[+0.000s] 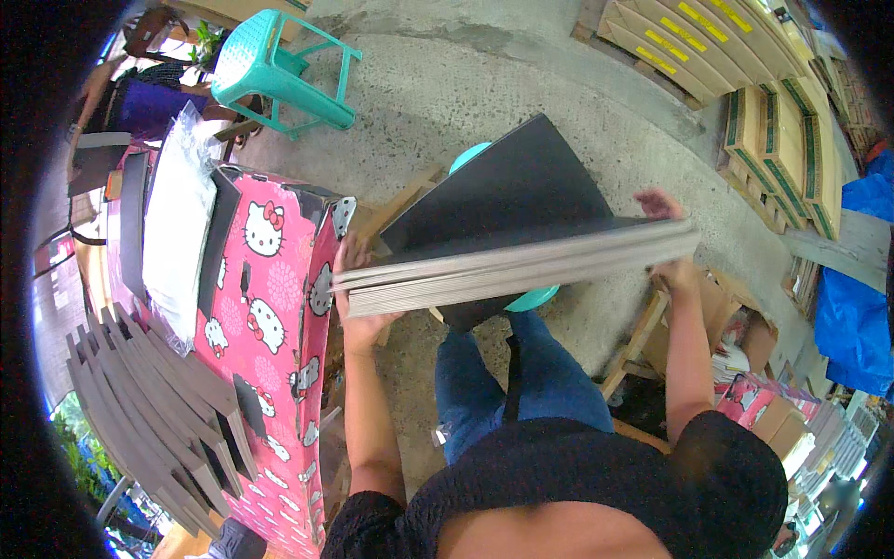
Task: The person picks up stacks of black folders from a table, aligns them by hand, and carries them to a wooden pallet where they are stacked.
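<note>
Both my hands hold a thick stack of flat boards [521,275] across in front of me, with their pale grey edges toward me. My left hand [366,328] grips the left end, fingers behind and palm underneath. At the right end my right hand [680,273] is wrapped round the stack, which is slightly blurred and slants up to the right. Behind and below it lies a large black board [512,186], set at an angle. Parts of a turquoise stool or seat [535,298] show beneath that board. The stack hides the board's middle.
On my left stands a table with a pink cartoon-print cover [251,289], bearing fanned grey boards [154,410] and a plastic-wrapped white pile [177,242]. A turquoise stool [279,74] stands far left. Flat cartons [698,47] are piled far right; an opened carton [712,312] sits nearer.
</note>
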A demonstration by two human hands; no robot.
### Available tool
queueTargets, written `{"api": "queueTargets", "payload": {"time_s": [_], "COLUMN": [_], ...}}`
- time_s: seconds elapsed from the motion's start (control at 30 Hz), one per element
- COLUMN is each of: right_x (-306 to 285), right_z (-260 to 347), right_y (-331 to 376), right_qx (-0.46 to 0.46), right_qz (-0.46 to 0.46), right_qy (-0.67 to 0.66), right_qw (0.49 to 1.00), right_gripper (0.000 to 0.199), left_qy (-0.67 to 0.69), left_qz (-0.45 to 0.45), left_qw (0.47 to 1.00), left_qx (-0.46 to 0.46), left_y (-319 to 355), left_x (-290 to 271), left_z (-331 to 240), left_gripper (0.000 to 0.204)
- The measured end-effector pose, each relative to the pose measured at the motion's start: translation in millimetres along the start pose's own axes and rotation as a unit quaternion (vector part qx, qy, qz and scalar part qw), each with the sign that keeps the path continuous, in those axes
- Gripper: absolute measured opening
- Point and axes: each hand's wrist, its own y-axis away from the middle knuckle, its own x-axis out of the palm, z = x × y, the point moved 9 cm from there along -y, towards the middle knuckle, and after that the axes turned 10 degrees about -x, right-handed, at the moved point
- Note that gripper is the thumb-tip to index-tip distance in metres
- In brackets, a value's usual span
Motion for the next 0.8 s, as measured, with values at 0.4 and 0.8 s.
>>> {"api": "queueTargets", "payload": {"time_s": [0.4,0.8], "right_x": [4.6,10.4], "right_z": [15.5,37.9], "right_y": [26.4,31.9], "right_qx": [0.005,-0.094], "right_qz": [-0.145,-0.142], "right_qy": [-0.042,0.007], "right_qw": [0.989,0.985], "right_gripper": [0.128,0.061], "left_qy": [-0.005,-0.113], "left_qz": [-0.078,-0.091], "left_qw": [0.995,0.985], "left_qx": [0.063,0.099], "left_y": [1.4,10.8], "left_x": [-6.0,-8.8], "left_z": [-18.7,-81.7], "left_gripper": [0.095,0.12]}}
